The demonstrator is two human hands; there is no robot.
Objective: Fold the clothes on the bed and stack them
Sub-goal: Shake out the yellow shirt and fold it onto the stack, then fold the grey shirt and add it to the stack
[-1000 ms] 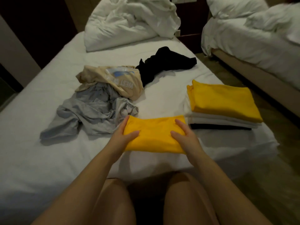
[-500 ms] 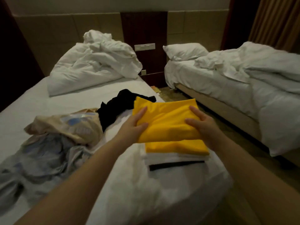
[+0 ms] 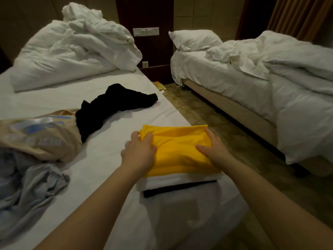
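Head view: the left hand (image 3: 138,152) curls its fingers over the left edge of a folded yellow garment (image 3: 176,147), and the right hand (image 3: 215,150) clamps the right edge, thumb on top. The garment lies on a stack of folded white (image 3: 180,179) and black (image 3: 180,188) clothes near the bed's (image 3: 108,159) right edge. Unfolded black (image 3: 115,103), beige (image 3: 41,139) and grey (image 3: 27,186) clothes lie further left.

The white-sheeted bed (image 3: 100,156) bears a rumpled white duvet (image 3: 72,51) at twelve o'clock, a crumpled black garment (image 3: 115,105) mid-bed, a beige printed shirt (image 3: 39,139) at nine, a grey crumpled garment (image 3: 27,192) at eight, and a yellow-topped folded stack (image 3: 180,181) at three.
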